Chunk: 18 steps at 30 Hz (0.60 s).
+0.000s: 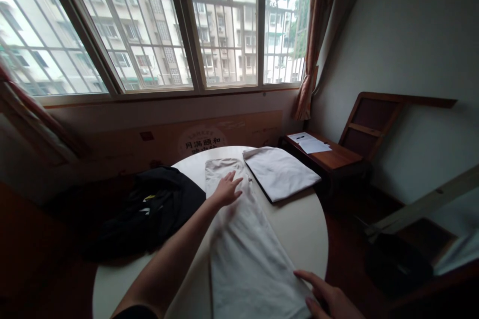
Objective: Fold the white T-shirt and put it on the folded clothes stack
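My off-white garment (249, 249), probably trousers laid leg on leg, stretches lengthwise down the middle of the round white worktop (303, 229), its near end running out of my view. My left hand (227, 190) is palm down near its far end, fingers spread wide, resting on the fabric without gripping it. My right hand (331, 299) is at the right edge of the near part, index finger and thumb apart; I can't tell whether I have any cloth pinched there, since the rest of the hand is cut off by the frame.

As I judge it, I'm partway through the folding. A white folded garment (282, 172), with a dark layer showing along its lower edge, sits in a neat flat shape at the far right, so that one looks done. The off-white piece is narrow and fairly straight but still long, with soft creases, so it isn't compact yet. To the left, a black garment (164, 209) with small yellow and white marks lies in a loose heap at the worktop's edge, apparently not folded.
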Motion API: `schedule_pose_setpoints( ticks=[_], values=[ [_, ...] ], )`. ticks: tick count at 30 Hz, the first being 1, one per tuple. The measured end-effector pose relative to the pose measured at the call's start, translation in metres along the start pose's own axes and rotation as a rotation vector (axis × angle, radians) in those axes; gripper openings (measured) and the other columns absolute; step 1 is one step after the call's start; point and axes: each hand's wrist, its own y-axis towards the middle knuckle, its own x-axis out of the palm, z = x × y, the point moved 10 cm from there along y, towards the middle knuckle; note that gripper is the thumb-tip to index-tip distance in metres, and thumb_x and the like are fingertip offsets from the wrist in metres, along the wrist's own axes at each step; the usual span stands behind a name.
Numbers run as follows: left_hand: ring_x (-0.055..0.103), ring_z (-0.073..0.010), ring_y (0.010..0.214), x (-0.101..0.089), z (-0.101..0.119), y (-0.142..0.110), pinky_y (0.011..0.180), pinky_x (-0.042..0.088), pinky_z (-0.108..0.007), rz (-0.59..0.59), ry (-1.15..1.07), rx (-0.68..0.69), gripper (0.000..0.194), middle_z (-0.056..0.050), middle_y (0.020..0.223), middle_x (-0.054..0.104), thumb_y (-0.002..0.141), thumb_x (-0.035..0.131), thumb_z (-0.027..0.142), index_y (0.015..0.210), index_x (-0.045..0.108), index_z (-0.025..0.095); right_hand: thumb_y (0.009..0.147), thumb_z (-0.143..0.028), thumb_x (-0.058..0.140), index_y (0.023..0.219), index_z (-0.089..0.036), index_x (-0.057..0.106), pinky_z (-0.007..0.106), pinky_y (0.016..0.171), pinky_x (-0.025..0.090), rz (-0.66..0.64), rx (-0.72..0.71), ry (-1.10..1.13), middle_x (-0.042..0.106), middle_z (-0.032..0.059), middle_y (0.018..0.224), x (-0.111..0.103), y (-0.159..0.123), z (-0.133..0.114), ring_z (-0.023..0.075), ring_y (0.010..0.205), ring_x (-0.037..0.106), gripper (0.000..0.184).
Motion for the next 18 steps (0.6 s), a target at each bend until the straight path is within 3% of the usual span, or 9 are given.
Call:
schedule_pose_setpoints(
  ticks=[2,4,6,8,11,13,16,18],
  values=[
    [0.036,-0.0328,0.149,-0.018,0.006,-0.025,0.119,0.031,-0.043,-0.019,-0.071,0.029,0.058,-0.016,0.163,0.036,0.092,0.060,0.037,0.147,0.053,0.019,0.087,-0.051,0.058,0.141,-0.020,0.062,0.027,0.063,0.046,-0.007,-0.034,-0.031,0.065,-0.0005,0.068,-0.001,0.000,-0.003,0.0181,0.063,0.058,0.063],
    [0.049,-0.0303,0.140,-0.032,0.011,-0.058,0.114,0.038,-0.038,-0.112,-0.144,0.041,0.051,-0.015,0.154,0.051,0.091,0.060,0.035,0.140,0.060,0.019,0.089,-0.051,0.056,0.141,-0.020,0.062,0.026,0.064,0.045,-0.009,-0.045,-0.031,0.062,-0.0013,0.069,-0.001,0.000,-0.007,0.0172,0.065,0.057,0.061],
    [0.062,-0.0276,0.124,-0.040,0.016,-0.097,0.106,0.045,-0.035,-0.235,-0.196,0.019,0.042,-0.012,0.135,0.067,0.088,0.061,0.034,0.127,0.069,0.019,0.091,-0.052,0.054,0.141,-0.021,0.061,0.026,0.065,0.045,-0.003,-0.035,-0.004,0.062,-0.0004,0.074,-0.003,0.000,-0.012,0.0170,0.068,0.057,0.059],
    [0.069,-0.0253,0.106,-0.049,0.021,-0.141,0.094,0.051,-0.032,-0.282,-0.249,-0.053,0.033,-0.009,0.114,0.076,0.087,0.062,0.035,0.113,0.075,0.019,0.091,-0.053,0.054,0.142,-0.021,0.059,0.026,0.065,0.047,-0.013,-0.022,0.044,0.063,0.0010,0.083,-0.003,0.002,-0.017,0.0156,0.067,0.058,0.060],
    [0.071,-0.0203,0.089,-0.062,0.043,-0.208,0.083,0.053,-0.028,-0.153,-0.357,-0.118,0.025,-0.005,0.100,0.077,0.087,0.061,0.035,0.102,0.076,0.021,0.087,-0.059,0.058,0.142,-0.021,0.058,0.025,0.054,0.045,-0.054,0.005,0.133,0.059,0.0008,0.090,0.001,0.006,-0.017,0.0119,0.058,0.054,0.067],
    [0.070,-0.0198,0.093,-0.058,0.066,-0.252,0.089,0.054,-0.029,-0.046,-0.411,-0.093,0.021,-0.003,0.100,0.075,0.085,0.063,0.032,0.101,0.074,0.024,0.084,-0.062,0.061,0.138,-0.022,0.060,0.024,0.049,0.043,-0.069,0.023,0.184,0.057,0.0000,0.088,0.004,0.006,-0.014,0.0111,0.055,0.053,0.068],
    [0.070,-0.0205,0.105,-0.033,0.101,-0.305,0.095,0.056,-0.030,0.105,-0.441,0.029,0.030,-0.005,0.117,0.073,0.081,0.068,0.023,0.110,0.072,0.029,0.080,-0.062,0.065,0.132,-0.021,0.064,0.024,0.049,0.044,-0.078,0.038,0.236,0.061,0.0012,0.088,0.006,0.003,-0.007,0.0119,0.058,0.055,0.066],
    [0.069,-0.0249,0.111,-0.009,0.113,-0.329,0.100,0.056,-0.036,0.192,-0.361,0.102,0.040,-0.007,0.123,0.072,0.078,0.075,0.028,0.117,0.070,0.031,0.080,-0.061,0.067,0.131,-0.020,0.065,0.024,0.049,0.044,-0.091,0.044,0.275,0.065,0.0039,0.091,0.009,-0.001,-0.002,0.0132,0.060,0.058,0.065]
  ],
)
